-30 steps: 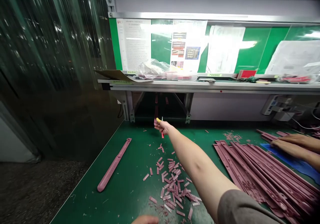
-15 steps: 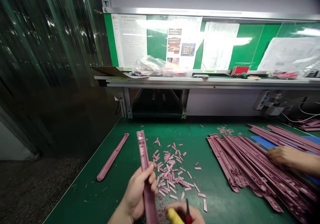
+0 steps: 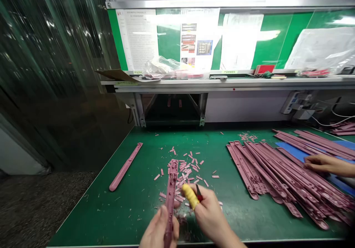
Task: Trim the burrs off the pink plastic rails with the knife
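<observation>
A long pink plastic strip [image 3: 171, 189] with holes and small raised studs stands tilted up in my left hand [image 3: 159, 227], whose fingers are wrapped round its lower end. Just right of the strip is my right hand [image 3: 210, 213], closed on a small red-and-black tool [image 3: 199, 192]; its working end is hidden. Yellow wrapping [image 3: 190, 195] covers the thumb of that hand. Small pink plastic pieces [image 3: 187, 172] lie scattered on the green table behind and around both hands. A single similar pink strip [image 3: 126, 166] lies apart on the left.
A large pile of pink strips [image 3: 277, 174] covers the right side of the green table [image 3: 111, 218]. Another person's hand [image 3: 321, 165] reaches in over it. Behind runs a shelf [image 3: 249, 85] with plastic bags, below posted papers [image 3: 141, 37]. The table's left edge is close by.
My left hand has turned the strip so its studded side shows and brought it lower and right. My right hand has risen beside it with the tool. The view has shifted slightly.
</observation>
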`<state>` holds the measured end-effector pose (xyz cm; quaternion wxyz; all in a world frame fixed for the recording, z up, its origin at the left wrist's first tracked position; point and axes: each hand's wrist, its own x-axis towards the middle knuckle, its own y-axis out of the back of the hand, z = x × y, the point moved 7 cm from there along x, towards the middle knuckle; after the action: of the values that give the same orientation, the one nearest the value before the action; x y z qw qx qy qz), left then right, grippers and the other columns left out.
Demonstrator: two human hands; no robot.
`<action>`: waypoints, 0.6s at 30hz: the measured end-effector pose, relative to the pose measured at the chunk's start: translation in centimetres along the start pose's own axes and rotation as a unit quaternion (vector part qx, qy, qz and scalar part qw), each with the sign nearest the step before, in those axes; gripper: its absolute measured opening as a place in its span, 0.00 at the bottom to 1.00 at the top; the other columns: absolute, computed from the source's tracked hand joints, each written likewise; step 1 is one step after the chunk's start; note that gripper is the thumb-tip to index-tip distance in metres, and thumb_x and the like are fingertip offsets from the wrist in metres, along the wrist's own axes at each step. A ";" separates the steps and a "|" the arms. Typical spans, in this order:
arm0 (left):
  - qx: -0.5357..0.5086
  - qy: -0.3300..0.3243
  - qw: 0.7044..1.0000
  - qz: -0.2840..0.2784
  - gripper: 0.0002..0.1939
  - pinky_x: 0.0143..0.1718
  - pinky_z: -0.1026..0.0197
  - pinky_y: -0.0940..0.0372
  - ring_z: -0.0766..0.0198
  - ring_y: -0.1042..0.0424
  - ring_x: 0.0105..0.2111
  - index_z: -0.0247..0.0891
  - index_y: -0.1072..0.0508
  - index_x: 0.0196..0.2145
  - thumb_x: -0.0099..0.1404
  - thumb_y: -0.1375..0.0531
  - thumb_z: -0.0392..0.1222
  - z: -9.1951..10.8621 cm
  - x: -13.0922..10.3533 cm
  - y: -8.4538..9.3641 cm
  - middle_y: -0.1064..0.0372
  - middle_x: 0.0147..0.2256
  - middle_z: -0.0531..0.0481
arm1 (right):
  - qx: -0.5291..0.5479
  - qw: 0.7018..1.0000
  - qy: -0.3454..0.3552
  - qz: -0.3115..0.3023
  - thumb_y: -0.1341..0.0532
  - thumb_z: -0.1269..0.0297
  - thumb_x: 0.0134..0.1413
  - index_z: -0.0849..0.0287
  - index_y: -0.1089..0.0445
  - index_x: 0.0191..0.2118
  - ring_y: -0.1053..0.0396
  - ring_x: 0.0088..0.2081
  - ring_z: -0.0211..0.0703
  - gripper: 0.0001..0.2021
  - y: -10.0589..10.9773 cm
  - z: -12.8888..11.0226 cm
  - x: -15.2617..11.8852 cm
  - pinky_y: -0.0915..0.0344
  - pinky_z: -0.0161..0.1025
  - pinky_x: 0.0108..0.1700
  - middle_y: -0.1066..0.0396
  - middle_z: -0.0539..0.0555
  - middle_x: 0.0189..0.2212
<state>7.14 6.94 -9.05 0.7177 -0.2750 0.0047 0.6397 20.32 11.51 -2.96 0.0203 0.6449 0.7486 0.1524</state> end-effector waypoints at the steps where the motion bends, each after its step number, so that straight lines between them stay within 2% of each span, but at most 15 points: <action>1: -0.004 0.000 1.000 0.014 0.32 0.15 0.69 0.52 0.74 0.45 0.14 0.39 0.30 0.45 0.55 0.45 0.69 0.3 -0.2 0.9 0.34 0.22 0.54 | -0.029 1.000 -0.005 0.007 0.43 0.51 0.60 0.60 0.27 0.43 0.34 0.35 0.43 0.18 1.1 0.0 0.2 0.36 0.38 0.40 0.31 0.52 0.30; 3: -0.003 -0.009 0.999 0.032 0.31 0.16 0.68 0.49 0.72 0.40 0.17 0.40 0.30 0.48 0.55 0.41 0.65 1.1 -0.8 3.0 0.30 0.28 0.50 | -0.058 0.998 -0.021 -0.014 0.44 0.51 0.61 0.57 0.32 0.54 0.34 0.43 0.46 0.21 2.9 -0.5 0.6 0.38 0.43 0.49 0.30 0.55 0.38; 4: 0.007 -0.017 0.999 0.032 0.30 0.17 0.68 0.47 0.70 0.38 0.19 0.39 0.28 0.47 0.54 0.39 0.63 1.6 -1.1 3.9 0.29 0.30 0.48 | -0.052 0.997 -0.027 -0.044 0.46 0.51 0.62 0.56 0.33 0.56 0.34 0.45 0.46 0.22 3.3 -0.9 0.6 0.40 0.45 0.52 0.30 0.56 0.41; 7: 0.067 -0.057 0.996 -0.006 0.25 0.23 0.65 0.41 0.64 0.33 0.25 0.40 0.23 0.44 0.54 0.36 0.58 3.6 -2.4 5.8 0.27 0.32 0.45 | 0.018 0.991 -0.024 -0.133 0.45 0.52 0.62 0.51 0.28 0.51 0.34 0.49 0.46 0.17 3.3 -3.1 -0.1 0.41 0.45 0.54 0.30 0.55 0.46; 9: 0.124 -0.090 0.987 -0.049 0.22 0.28 0.62 0.38 0.62 0.33 0.27 0.42 0.22 0.44 0.56 0.37 0.57 5.0 -3.1 6.1 0.27 0.31 0.45 | 0.093 0.982 -0.037 -0.158 0.41 0.55 0.60 0.48 0.28 0.51 0.34 0.51 0.46 0.15 2.6 -4.5 -0.8 0.39 0.43 0.54 0.30 0.53 0.49; 12: 0.222 -0.130 0.960 -0.111 0.18 0.33 0.62 0.38 0.62 0.33 0.30 0.44 0.23 0.46 0.62 0.41 0.52 6.5 -3.8 5.6 0.27 0.32 0.46 | 0.175 0.964 -0.055 -0.192 0.38 0.58 0.58 0.44 0.29 0.51 0.35 0.52 0.43 0.15 1.0 -5.9 -1.5 0.37 0.39 0.53 0.32 0.50 0.53; 16: 0.308 -0.131 0.930 -0.155 0.17 0.36 0.61 0.37 0.60 0.32 0.33 0.47 0.25 0.49 0.66 0.45 0.49 6.5 -3.9 5.4 0.27 0.34 0.46 | 0.198 0.951 -0.049 -0.231 0.37 0.62 0.57 0.44 0.27 0.49 0.31 0.48 0.39 0.14 -0.4 -6.4 -1.8 0.35 0.33 0.49 0.28 0.49 0.48; 18: 0.325 -0.148 0.923 -0.141 0.17 0.37 0.60 0.35 0.58 0.30 0.34 0.48 0.24 0.48 0.65 0.45 0.51 6.4 -3.9 5.9 0.26 0.36 0.45 | 0.197 0.951 -0.041 -0.233 0.36 0.62 0.56 0.44 0.27 0.48 0.31 0.47 0.38 0.14 -0.4 -6.4 -1.8 0.34 0.32 0.48 0.27 0.48 0.46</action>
<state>-1.21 6.15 -4.53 0.8431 0.0738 0.0670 0.5284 18.80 8.42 2.78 -0.0409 0.4491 0.8919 -0.0337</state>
